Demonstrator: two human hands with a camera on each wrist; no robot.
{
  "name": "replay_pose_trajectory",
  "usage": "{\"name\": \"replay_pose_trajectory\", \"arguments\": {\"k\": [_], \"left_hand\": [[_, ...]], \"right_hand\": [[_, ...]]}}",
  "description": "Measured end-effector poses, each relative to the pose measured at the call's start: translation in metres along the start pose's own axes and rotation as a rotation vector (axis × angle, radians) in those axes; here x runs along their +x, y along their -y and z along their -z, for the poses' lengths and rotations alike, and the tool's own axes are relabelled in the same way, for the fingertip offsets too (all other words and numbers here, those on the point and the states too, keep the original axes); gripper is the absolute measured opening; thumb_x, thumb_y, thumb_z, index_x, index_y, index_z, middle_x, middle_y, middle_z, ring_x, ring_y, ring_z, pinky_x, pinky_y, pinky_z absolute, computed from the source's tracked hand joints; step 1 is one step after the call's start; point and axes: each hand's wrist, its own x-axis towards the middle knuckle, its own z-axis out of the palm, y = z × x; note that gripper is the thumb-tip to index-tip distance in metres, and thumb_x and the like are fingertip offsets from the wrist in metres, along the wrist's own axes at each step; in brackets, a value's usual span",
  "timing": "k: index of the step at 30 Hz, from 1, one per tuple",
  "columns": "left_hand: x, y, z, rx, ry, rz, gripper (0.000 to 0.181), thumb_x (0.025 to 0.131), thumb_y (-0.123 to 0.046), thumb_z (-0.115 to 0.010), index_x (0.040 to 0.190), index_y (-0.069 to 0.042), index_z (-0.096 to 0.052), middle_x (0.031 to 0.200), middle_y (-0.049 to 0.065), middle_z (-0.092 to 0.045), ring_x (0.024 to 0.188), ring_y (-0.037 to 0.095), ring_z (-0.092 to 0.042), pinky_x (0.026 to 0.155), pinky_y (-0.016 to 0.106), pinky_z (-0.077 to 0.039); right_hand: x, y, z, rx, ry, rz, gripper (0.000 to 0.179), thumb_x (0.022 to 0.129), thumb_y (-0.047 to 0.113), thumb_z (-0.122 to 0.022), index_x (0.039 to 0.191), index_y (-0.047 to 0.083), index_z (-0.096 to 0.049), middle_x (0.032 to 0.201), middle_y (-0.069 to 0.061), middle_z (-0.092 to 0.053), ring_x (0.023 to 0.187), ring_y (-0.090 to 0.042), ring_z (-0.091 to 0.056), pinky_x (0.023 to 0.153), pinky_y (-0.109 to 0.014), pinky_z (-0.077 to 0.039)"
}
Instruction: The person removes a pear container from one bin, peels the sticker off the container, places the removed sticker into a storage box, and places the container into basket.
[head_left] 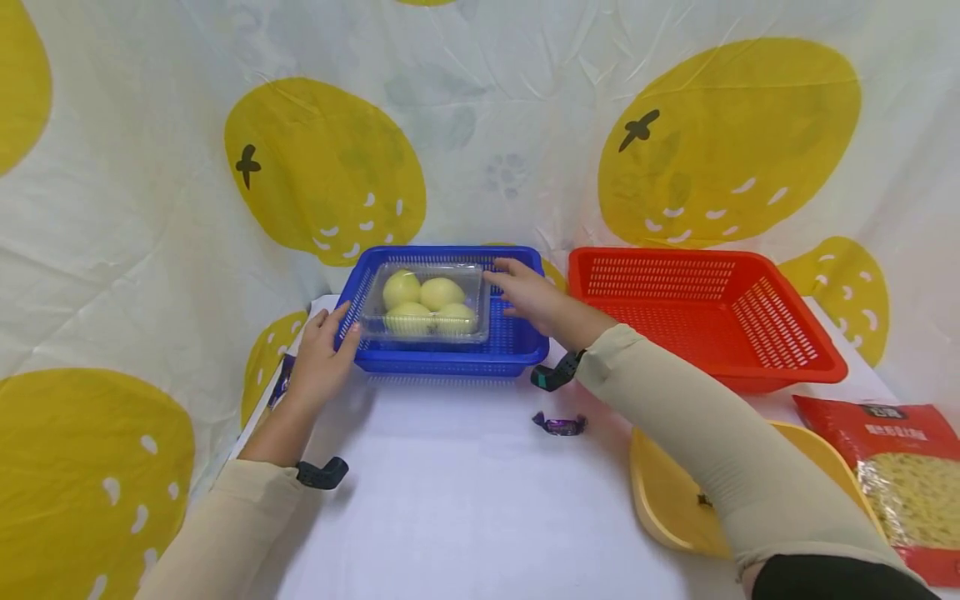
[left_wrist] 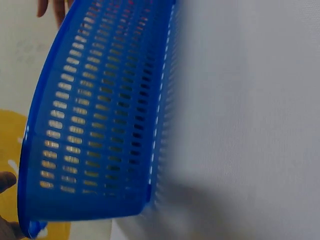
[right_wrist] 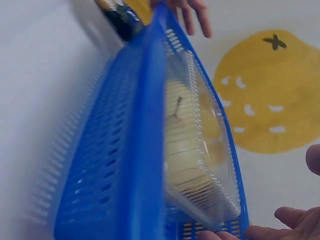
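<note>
A clear plastic box (head_left: 480, 321) with several pale yellow round fruits (head_left: 442, 293) lies inside the blue basket (head_left: 442, 365), towards its left. In the right wrist view a stem shows on one fruit (right_wrist: 181, 145); its exact kind I cannot tell. My left hand (head_left: 322, 354) is at the basket's left rim, fingers loosely spread. At the right end of the box is my right hand (head_left: 528, 296), its fingers extended over the basket and the thumb apart from them. Neither hand visibly grips anything.
Right of the blue basket stands a red basket (head_left: 787, 367). A purple-wrapped candy (head_left: 561, 425) lies on the white table (head_left: 450, 492). Under my right forearm is a yellow bowl (head_left: 660, 492), beside a red bag of pasta-like pieces (head_left: 907, 492). A dark package (head_left: 282, 379) sits at the left edge.
</note>
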Motion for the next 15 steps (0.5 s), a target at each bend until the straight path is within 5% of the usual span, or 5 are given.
{"name": "replay_pose_trajectory", "arguments": {"k": [8,15], "left_hand": [[-0.003,-0.025,-0.009,0.186,-0.013,-0.083,0.064,0.111,-0.053,-0.044,0.166,-0.020,-0.040,0.171,0.028,-0.024,0.159,0.056,-0.010,0.118,0.083,-0.001],[-0.002,-0.041,-0.017,0.253,-0.003,-0.186,0.065,0.110,-0.056,-0.047,0.165,-0.022,-0.042,0.171,0.027,-0.027,0.158,0.056,-0.014,0.117,0.085,-0.001]], "right_hand": [[-0.027,-0.003,0.001,-0.285,-0.027,0.063,0.072,0.109,0.052,-0.055,0.170,0.028,-0.027,0.175,-0.006,-0.030,0.158,-0.036,-0.032,0.121,-0.067,-0.033],[-0.050,-0.007,0.009,-0.462,-0.002,0.192,0.074,0.109,0.057,-0.052,0.171,0.030,-0.024,0.175,-0.008,-0.029,0.158,-0.038,-0.030,0.116,-0.074,-0.035]]}}
